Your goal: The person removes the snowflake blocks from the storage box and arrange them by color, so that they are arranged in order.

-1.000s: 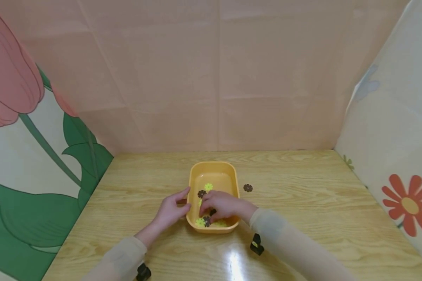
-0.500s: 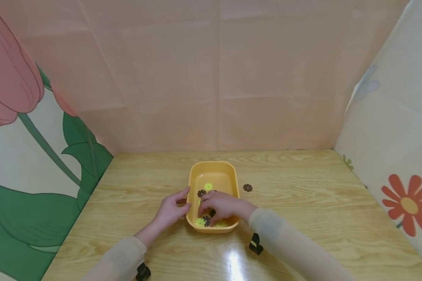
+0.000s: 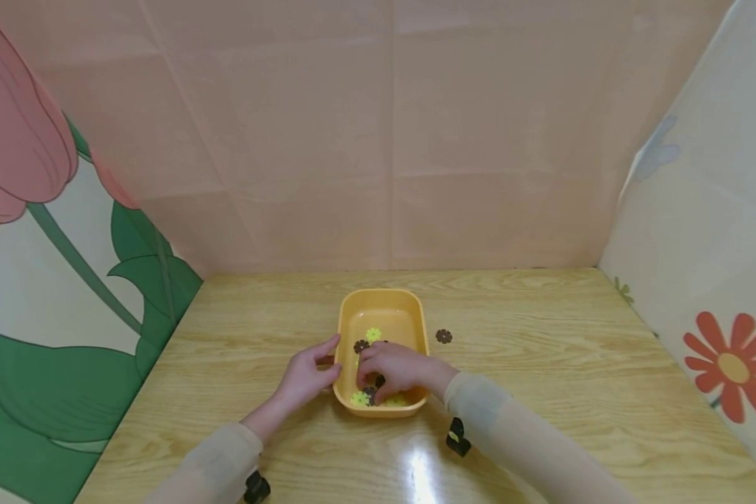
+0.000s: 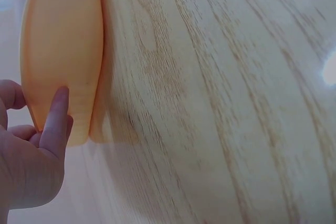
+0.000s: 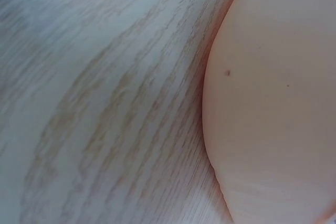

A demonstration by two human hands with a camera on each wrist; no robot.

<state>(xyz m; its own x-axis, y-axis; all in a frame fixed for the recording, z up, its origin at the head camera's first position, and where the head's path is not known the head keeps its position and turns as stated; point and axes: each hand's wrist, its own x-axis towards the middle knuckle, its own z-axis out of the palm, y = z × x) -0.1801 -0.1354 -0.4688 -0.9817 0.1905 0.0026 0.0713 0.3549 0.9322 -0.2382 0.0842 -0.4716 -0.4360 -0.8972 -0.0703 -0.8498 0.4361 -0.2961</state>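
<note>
We see a wood-grained table (image 3: 542, 392) (glossy enough to catch a glare) bearing a yellow-orange tray (image 3: 386, 316) and, near its right side, one dark flower-shaped piece (image 3: 444, 337).

Wood-grain table (image 3: 542, 364) being walled in
A creased pink wall (image 3: 378, 140) is being flanked by printed panels (image 3: 687, 231) — tulips (image 3: 22, 112) at left, a red flower (image 3: 733, 368) at right.

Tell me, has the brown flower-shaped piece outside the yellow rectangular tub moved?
No: the brown flower-shaped piece hasn't shifted any way against the back edge of the light wood-grain table.
</note>
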